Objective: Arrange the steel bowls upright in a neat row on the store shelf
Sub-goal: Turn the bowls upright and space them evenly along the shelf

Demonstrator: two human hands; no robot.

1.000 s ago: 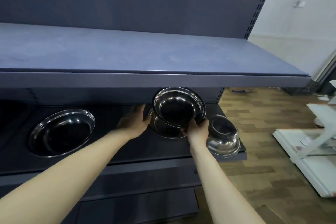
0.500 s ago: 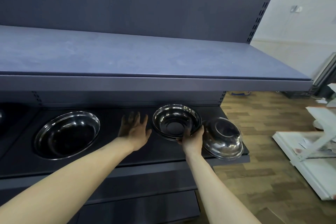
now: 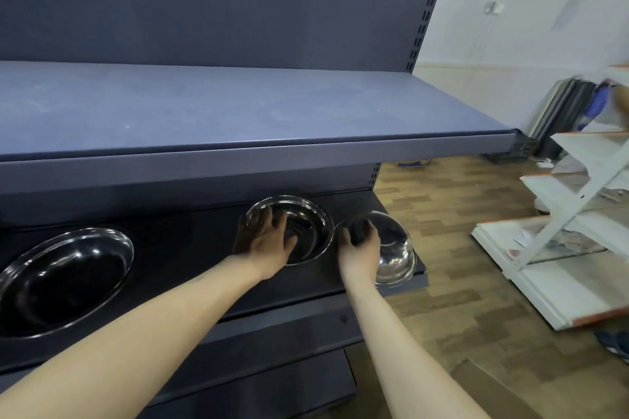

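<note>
Head cam looks down at a dark store shelf point(image 3: 190, 248) sitting under a wider blue-grey shelf board point(image 3: 238, 112). Three steel bowls are on the dark shelf. The big bowl point(image 3: 63, 282) on the left sits upright, well apart from the other two. The middle bowl point(image 3: 303, 228) is upright too, open side up, and the left hand point(image 3: 267, 240) lies over its near-left rim with the fingers spread out flat and pretty straight, touching or pressing on it rather than curling round it. Just to the right, almost touching that one, is the upside-down bowl point(image 3: 391, 252), dome side up, sitting right at the shelf's right end with its rim close to the front edge. The right hand point(image 3: 359, 247) is on its left side, fingers curled over the top of the dome and the thumb down on the near-left side, so it has a grip on it. Can't really tell if that bowl is lifted off the shelf at all; it looks like it's resting there.

Off to the right there's wood-look flooring point(image 3: 459, 282) and a white rack point(image 3: 578, 197) lying tilted on the floor.
</note>
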